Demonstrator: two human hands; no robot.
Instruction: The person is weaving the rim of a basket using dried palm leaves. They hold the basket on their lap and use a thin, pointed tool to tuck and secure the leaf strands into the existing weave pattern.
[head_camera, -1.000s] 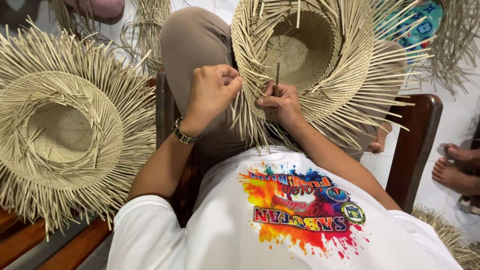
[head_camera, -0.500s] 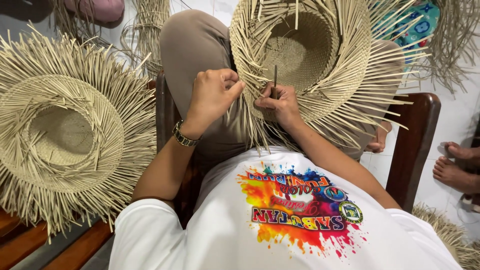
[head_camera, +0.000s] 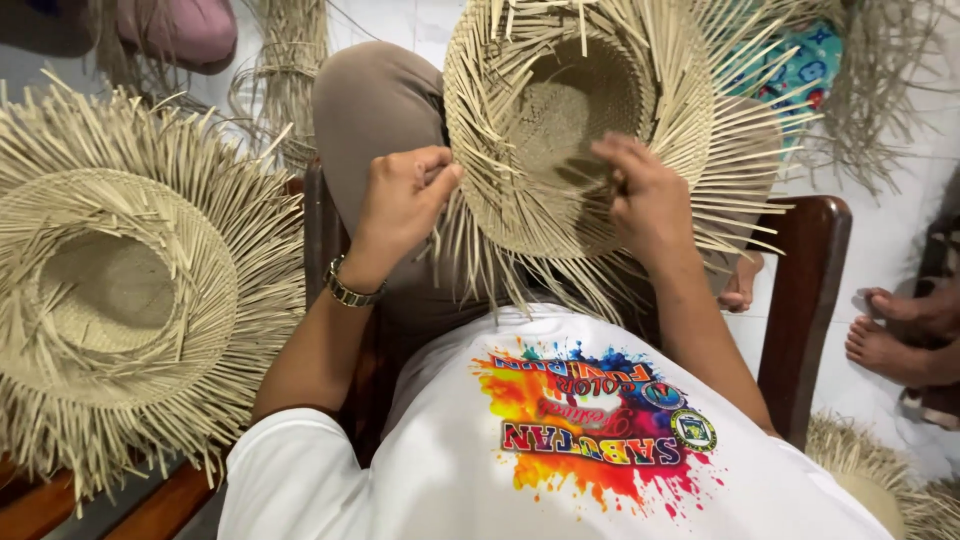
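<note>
Right hand (head_camera: 645, 195) has moved up from the brim into the crown of the straw hat (head_camera: 560, 130) on the lap, fingers curled, while the left hand (head_camera: 405, 200) still pinches brim strands, and a second hat (head_camera: 110, 290) lies on the wooden bench (head_camera: 150, 505) over a white floor (head_camera: 880, 250).

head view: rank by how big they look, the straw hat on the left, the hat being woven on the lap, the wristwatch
1. Straw hat on the left, though it may just be nearer the camera.
2. Hat on the lap.
3. Wristwatch, by far the smallest.
</note>
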